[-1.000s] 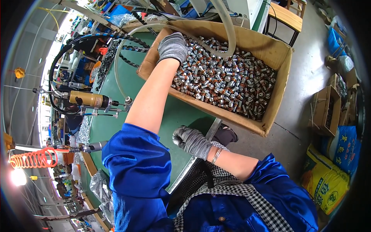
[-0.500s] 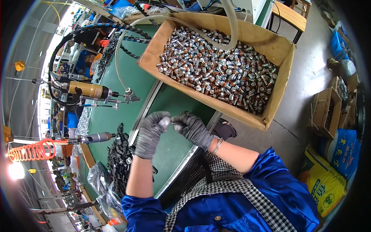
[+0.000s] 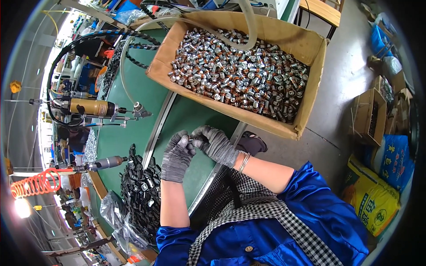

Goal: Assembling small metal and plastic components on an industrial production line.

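Gloved and nearly fingertip to fingertip, my two hands meet at the centre of the frame over a green table (image 3: 124,126). My right hand (image 3: 217,146) is curled nearly closed, thumb and forefinger pinching a small dark piece (image 3: 191,138), mostly hidden by the gloves. My left hand (image 3: 178,155) faces it with fingers folded in and thumb raised at the piece's near end; I cannot tell whether it grips the piece or only touches it.

Above them, across the upper centre of the frame, an open carton (image 3: 286,37) holds a deep heap of silvery metal parts (image 3: 242,73) with orange rings, a clear hose (image 3: 251,26) looping down over it. Left of my forearms, black parts (image 3: 141,188) lie piled beside plastic bags (image 3: 122,224) at the lower left. A gold tool (image 3: 91,107) points inward at the left of the frame, with a grey tool (image 3: 108,162) below it, near an orange coil (image 3: 37,184). At the lower right, a blue sack (image 3: 392,159) and a yellow sack (image 3: 370,199) sit on the floor (image 3: 326,111).
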Demonstrator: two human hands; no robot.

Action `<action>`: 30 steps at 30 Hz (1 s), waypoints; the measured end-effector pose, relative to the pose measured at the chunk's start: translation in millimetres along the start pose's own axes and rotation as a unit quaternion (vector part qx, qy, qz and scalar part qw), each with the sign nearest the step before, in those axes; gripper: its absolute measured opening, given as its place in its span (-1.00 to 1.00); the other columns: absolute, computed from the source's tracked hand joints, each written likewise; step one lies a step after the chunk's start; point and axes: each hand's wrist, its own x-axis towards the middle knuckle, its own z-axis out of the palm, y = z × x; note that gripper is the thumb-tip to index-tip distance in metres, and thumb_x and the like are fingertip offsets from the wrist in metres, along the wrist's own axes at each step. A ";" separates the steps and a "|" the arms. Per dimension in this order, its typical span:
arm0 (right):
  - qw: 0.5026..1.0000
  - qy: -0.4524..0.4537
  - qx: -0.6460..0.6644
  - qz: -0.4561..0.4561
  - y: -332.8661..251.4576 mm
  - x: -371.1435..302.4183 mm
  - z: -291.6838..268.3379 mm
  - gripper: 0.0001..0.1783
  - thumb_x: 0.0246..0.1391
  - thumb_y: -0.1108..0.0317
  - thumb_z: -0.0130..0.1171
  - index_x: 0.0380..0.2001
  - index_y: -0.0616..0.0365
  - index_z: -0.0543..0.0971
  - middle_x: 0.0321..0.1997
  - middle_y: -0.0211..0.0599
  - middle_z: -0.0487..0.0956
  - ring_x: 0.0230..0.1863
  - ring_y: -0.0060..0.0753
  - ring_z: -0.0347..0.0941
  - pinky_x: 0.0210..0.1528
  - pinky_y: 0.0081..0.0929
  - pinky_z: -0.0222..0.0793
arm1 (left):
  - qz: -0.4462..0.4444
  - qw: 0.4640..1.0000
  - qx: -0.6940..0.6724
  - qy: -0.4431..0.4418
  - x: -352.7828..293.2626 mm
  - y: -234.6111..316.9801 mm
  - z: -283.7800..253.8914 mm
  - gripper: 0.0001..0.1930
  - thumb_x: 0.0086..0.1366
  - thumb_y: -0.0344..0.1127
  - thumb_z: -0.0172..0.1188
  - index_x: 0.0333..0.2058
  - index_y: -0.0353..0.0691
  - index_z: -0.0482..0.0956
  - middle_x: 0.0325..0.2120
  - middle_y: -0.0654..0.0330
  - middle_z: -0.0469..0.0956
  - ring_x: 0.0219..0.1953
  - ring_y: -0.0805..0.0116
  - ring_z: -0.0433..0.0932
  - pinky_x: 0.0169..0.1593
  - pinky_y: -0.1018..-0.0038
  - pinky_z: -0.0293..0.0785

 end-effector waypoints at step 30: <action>0.998 -0.048 0.003 0.051 -9.6 -4.1 -0.5 -0.70 0.00 0.42 0.15 -0.15 0.20 0.46 -0.21 -0.01 0.53 -0.23 0.04 0.50 -0.14 -0.25 0.44 | 0.465 0.708 0.526 0.076 -14.5 96.4 83.4 -0.82 0.17 -0.38 0.28 -0.24 -0.29 0.60 -0.43 0.18 0.60 -0.39 0.44 0.55 -0.26 0.52 0.49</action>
